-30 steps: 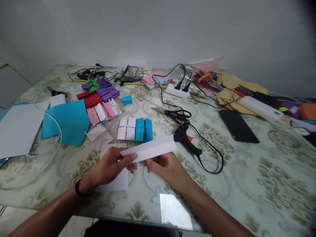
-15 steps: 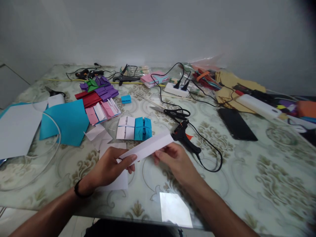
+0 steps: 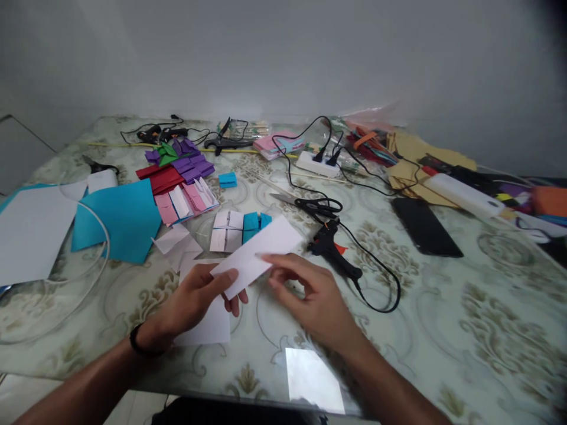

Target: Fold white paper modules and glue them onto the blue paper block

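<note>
My left hand [image 3: 195, 298] pinches the lower left end of a white paper strip [image 3: 266, 251] between thumb and fingers, tilted above the table. The index fingertip of my right hand [image 3: 316, 301] meets the lower edge of that strip, with the thumb apart from it. Beneath my left hand lies a white paper sheet [image 3: 215, 324]. Just beyond the strip are a folded white paper piece [image 3: 227, 230] and a folded blue one [image 3: 254, 223], the latter partly covered by the strip.
To the right rest a black glue gun [image 3: 330, 248], scissors [image 3: 319, 206] and a phone [image 3: 425, 227]. Cords run from a white power strip [image 3: 316, 164]. At left lie blue paper [image 3: 117, 221], white sheets [image 3: 35, 230] and pink folded papers [image 3: 183, 200].
The strip's broad face has turned more toward me. My right index finger has moved left onto the strip's edge, and the thumb has separated from it.
</note>
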A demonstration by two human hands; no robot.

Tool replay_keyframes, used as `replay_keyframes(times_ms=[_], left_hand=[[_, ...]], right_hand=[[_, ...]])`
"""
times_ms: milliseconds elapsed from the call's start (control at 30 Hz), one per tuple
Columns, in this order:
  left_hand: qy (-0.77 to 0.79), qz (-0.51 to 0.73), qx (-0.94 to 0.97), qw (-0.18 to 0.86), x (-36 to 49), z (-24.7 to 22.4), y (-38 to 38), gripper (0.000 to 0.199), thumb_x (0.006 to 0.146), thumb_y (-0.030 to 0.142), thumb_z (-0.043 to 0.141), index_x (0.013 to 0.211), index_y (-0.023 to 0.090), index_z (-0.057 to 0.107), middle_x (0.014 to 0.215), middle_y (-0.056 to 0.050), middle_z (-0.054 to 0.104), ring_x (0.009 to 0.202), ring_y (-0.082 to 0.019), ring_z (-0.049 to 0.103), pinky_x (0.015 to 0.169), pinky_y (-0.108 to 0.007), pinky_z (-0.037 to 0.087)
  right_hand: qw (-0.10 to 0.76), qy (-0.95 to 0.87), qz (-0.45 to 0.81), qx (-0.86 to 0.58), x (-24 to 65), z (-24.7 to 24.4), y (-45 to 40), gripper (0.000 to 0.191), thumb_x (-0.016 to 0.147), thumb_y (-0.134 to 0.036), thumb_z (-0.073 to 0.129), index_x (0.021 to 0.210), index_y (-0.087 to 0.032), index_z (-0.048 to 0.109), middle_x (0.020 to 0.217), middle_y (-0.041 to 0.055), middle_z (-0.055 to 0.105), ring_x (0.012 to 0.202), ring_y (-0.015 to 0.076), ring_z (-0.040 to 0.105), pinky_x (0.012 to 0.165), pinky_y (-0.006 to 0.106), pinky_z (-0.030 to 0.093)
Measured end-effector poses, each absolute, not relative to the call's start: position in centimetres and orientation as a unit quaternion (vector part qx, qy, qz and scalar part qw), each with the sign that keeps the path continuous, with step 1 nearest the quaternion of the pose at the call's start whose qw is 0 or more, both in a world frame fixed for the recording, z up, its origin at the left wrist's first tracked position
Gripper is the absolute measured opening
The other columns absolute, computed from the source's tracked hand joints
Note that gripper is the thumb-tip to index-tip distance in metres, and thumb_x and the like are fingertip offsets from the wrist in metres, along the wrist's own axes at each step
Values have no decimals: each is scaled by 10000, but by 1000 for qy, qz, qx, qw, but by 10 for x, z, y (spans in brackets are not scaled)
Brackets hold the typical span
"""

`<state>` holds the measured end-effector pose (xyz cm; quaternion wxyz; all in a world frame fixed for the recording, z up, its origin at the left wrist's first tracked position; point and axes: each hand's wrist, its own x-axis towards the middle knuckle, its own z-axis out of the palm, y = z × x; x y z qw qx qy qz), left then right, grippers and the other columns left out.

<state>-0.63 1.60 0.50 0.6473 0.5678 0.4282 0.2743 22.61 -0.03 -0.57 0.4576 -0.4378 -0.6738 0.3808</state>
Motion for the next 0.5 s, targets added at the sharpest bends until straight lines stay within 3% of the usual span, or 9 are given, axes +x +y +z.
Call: replay_keyframes(times_ms=[100, 200, 267, 333, 400, 500], left_hand=[[406, 201, 587, 671, -6, 9, 15, 540, 1013, 579, 559, 846, 124, 797, 674, -80, 753, 608, -165, 661, 584, -258, 494], [404, 218, 610, 646, -7, 12, 13, 533, 1059, 536, 494, 834, 149, 783, 783, -91, 776, 726, -187, 698, 685, -280, 540], [415, 293, 607, 611, -8, 10, 13, 413, 1077, 459, 494, 971, 180, 778, 907, -79, 784, 801, -185, 706, 746, -285, 563], [403, 357, 595, 596, -10, 5, 13, 278, 1066, 361, 547, 1269, 243, 696, 1066, -65, 781, 857, -176, 715, 764, -282, 585], [370, 366, 614, 593, -12, 1, 13, 435, 1040, 270, 596, 1473, 305, 559, 1247, -77, 750, 979, -191, 731, 821, -300, 606], [339, 318, 691, 554, -11, -1, 13, 464, 990, 201, 655, 1444, 297, 630, 1370, -103, 714, 1156, -244, 712, 908, -342, 612]], right_hand=[[417, -706, 350, -453, 221, -7, -4, 396, 862, -76, 645, 1163, -287, 792, 891, -3, 801, 772, 165, 705, 772, 301, 547], [429, -669, 394, -462, 224, -7, -2, 321, 844, -93, 652, 1062, -273, 805, 997, 14, 812, 831, 180, 716, 770, 302, 547], [441, -620, 467, -451, 227, -7, 1, 255, 844, -109, 670, 1005, -266, 792, 1035, 18, 790, 821, 169, 701, 723, 276, 542], [437, -572, 560, -411, 230, -6, 3, 191, 859, -134, 689, 978, -258, 773, 1019, 16, 755, 756, 142, 662, 671, 250, 528], [415, -533, 645, -356, 232, -5, 3, 102, 882, -187, 719, 958, -245, 756, 984, 14, 719, 717, 126, 624, 654, 241, 518], [378, -500, 718, -302, 231, -5, 2, 85, 904, -292, 759, 951, -225, 736, 928, 21, 678, 749, 140, 614, 679, 253, 520]])
